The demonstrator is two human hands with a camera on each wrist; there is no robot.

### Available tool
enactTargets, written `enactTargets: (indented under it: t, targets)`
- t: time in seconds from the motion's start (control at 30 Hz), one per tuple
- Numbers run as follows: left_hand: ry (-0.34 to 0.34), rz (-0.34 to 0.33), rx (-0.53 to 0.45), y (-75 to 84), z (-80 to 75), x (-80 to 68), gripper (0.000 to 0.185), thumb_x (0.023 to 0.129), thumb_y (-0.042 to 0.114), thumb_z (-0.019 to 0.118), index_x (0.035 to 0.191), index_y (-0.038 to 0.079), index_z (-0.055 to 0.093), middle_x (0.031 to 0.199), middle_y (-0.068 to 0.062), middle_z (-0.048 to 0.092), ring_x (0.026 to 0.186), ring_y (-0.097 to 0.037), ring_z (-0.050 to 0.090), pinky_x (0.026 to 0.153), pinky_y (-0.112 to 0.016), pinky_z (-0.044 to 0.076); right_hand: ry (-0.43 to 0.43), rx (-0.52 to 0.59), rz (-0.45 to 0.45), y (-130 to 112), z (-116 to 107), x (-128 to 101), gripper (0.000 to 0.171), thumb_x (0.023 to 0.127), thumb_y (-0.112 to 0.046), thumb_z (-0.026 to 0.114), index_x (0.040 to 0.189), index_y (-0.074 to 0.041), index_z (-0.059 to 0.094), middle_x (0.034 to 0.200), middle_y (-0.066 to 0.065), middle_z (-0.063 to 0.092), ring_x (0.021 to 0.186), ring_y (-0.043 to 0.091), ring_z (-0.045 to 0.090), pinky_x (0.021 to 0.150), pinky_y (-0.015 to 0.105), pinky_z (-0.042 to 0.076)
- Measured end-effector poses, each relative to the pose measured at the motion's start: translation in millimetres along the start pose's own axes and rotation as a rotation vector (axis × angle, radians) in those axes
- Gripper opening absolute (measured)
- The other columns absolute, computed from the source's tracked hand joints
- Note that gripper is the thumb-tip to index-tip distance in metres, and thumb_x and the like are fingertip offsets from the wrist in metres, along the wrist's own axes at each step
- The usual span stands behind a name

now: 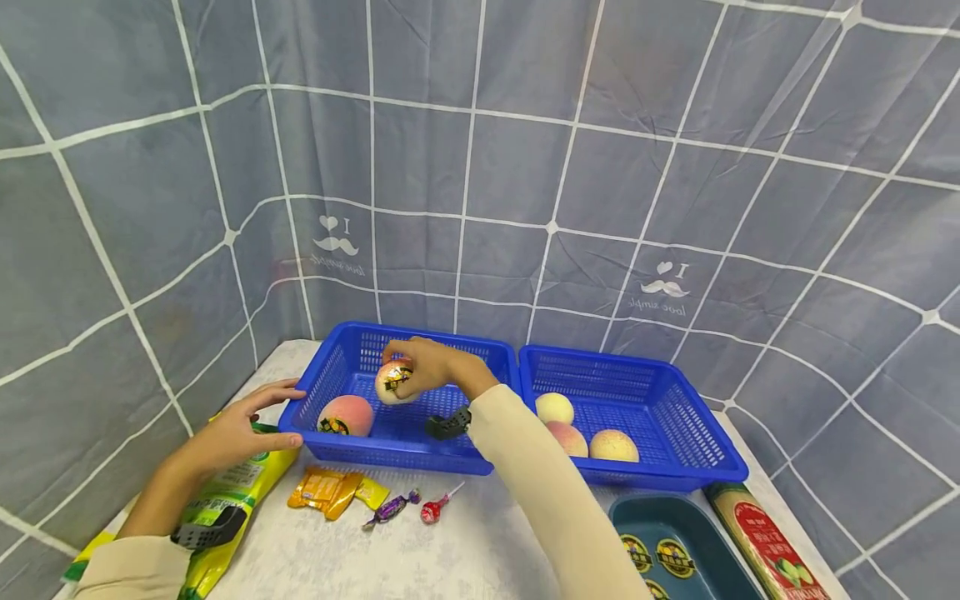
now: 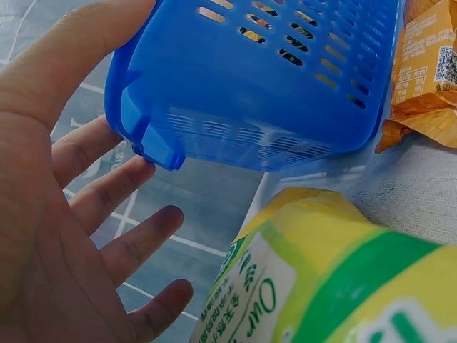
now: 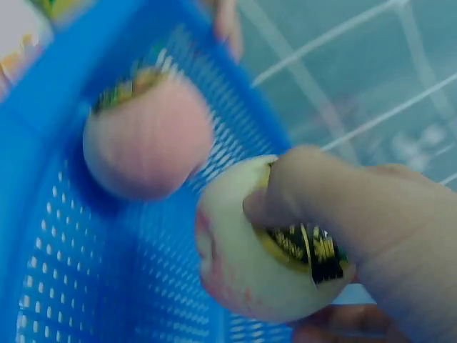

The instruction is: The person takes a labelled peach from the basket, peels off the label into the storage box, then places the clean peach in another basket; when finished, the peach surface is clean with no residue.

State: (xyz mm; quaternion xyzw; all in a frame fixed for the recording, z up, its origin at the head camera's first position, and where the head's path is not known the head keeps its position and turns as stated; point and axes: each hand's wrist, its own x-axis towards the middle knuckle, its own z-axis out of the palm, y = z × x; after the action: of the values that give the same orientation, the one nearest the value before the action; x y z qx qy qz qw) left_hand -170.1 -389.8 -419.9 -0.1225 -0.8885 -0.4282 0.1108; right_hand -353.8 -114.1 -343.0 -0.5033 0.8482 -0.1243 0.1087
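While the right hand [image 1: 427, 367] hangs over the left basket [image 1: 341, 346], its grip is closed round a peach [image 1: 393, 381]: thumb across the black-and-gold sticker, fingers curled behind, per the right wrist view. The peach is held clear of the basket floor, approx. above the middle, so it looks carried, not resting.

Left basket contents: a second peach [image 1: 346, 415] on the floor, near the front left corner, sticker facing front. It lies just beside and below the held peach; whether the two touch cannot be told.

The left hand [image 1: 238, 427] is open, fingers straight. Thumb lies on the rim at the basket's left corner; fingers extend beside and under the outer wall (left wrist view). Judged function: bracing the basket so it does not slide on the table [image 1: 420, 558].

Right basket [image 1: 693, 417]: stands touching the left one, side by side. Holds three peaches [image 1: 573, 429] grouped at the front left, no stickers visible.

Other items:
- Yellow-green bag [image 1: 236, 492]: flat on the table, under the left forearm, just beside the basket's left corner.
- Orange snack packets [image 1: 333, 492], a purple wrapped candy [image 1: 392, 508] and a red lollipop [image 1: 433, 510]: in a row in front of the left basket, apart from it.
- Dark teal tray [image 1: 693, 533], front right, w/ round stickers [image 1: 656, 554] inside, same type as on the peaches.
- Red-labelled packet [image 1: 761, 546]: beside the tray, right side.
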Motion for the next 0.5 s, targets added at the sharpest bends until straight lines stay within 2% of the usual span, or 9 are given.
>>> enactTargets:
  t: [0.13,0.23,0.33,0.43,0.5]
  targets:
    - [-0.006,-0.003,0.007,0.8,-1.6,0.6,0.06,0.086,0.017,0.081,0.138,0.003,0.054,0.154,-0.027,0.035,0.131,-0.055,0.035,0.087,-0.078,0.031,0.068,0.048,-0.076,-10,-13,-43,0.05,0.082,-0.023,0.077,0.129,-0.024,0.058,0.11,0.0,0.056,0.099,0.015,0.051,0.076,0.026,0.05]
    - [-0.007,0.005,0.005,-0.4,-1.4,1.3,0.059,0.087,0.016,0.079,0.138,0.002,0.054,0.154,-0.027,0.035,0.131,-0.056,0.034,0.087,-0.078,0.03,0.111,0.016,-0.085,-24,-18,-83,0.051,0.083,-0.028,0.077,0.13,-0.026,0.058,0.11,-0.001,0.055,0.097,0.015,0.052,0.073,0.028,0.05]
    - [-0.015,0.02,0.001,-3.7,1.1,2.8,0.058,0.088,0.014,0.079,0.138,0.0,0.054,0.153,-0.028,0.035,0.13,-0.057,0.035,0.086,-0.077,0.031,0.173,0.0,-0.023,-35,-10,-128,0.05,0.081,-0.033,0.077,0.128,-0.03,0.06,0.105,-0.003,0.055,0.092,0.013,0.053,0.069,0.027,0.049]
    - [-0.018,0.028,0.007,-6.7,2.1,4.6,0.058,0.088,0.013,0.079,0.139,0.0,0.053,0.153,-0.029,0.035,0.129,-0.057,0.037,0.085,-0.074,0.033,0.213,0.083,0.057,-40,9,-170,0.047,0.079,-0.032,0.08,0.123,-0.032,0.063,0.099,-0.007,0.056,0.087,0.011,0.053,0.066,0.027,0.05]
    - [-0.018,0.028,0.005,-8.3,2.4,6.2,0.059,0.088,0.013,0.079,0.139,-0.001,0.053,0.153,-0.029,0.035,0.129,-0.057,0.037,0.085,-0.072,0.033,0.21,0.146,0.099,-39,24,-195,0.046,0.077,-0.031,0.081,0.12,-0.033,0.063,0.097,-0.009,0.056,0.087,0.01,0.053,0.066,0.026,0.051]
